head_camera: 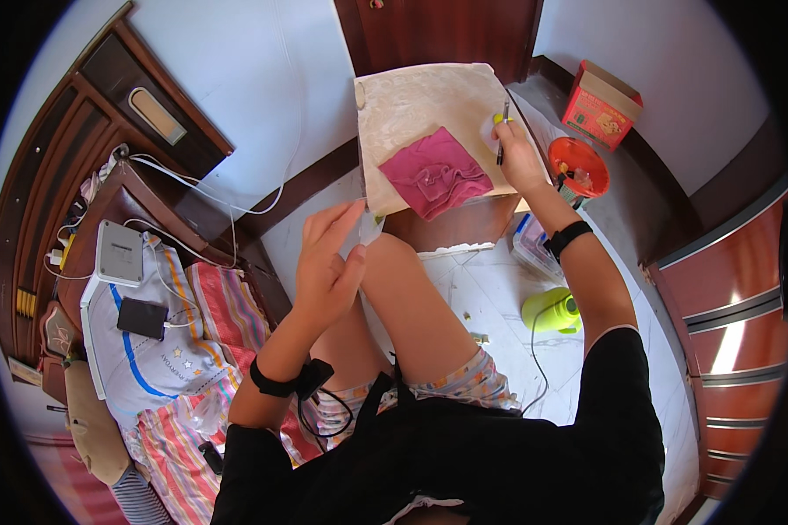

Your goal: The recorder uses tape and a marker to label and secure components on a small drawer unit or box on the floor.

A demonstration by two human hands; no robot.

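Observation:
My right hand [519, 157] is over the right side of a small table, gripping a slim dark pen-like tool [505, 111]. Just beyond those fingers is a small yellow item [498, 119], partly covered by the hand. My left hand [328, 262] hovers above my knee, near the table's front left corner. Between its thumb and fingers is a thin translucent piece [370, 230] with a green patch; its exact kind is unclear. A folded magenta cloth [440, 170] lies on the patterned tabletop cover [420, 98], its near corner hanging past the front edge.
Right of the table stand an orange-red bin [601, 177], a red cardboard box [607, 111], a clear plastic container [532, 243] and a lime-green jug [542, 310]. A bed [217, 302] on the left bears a phone [142, 318] and a grey device [119, 252] with cables.

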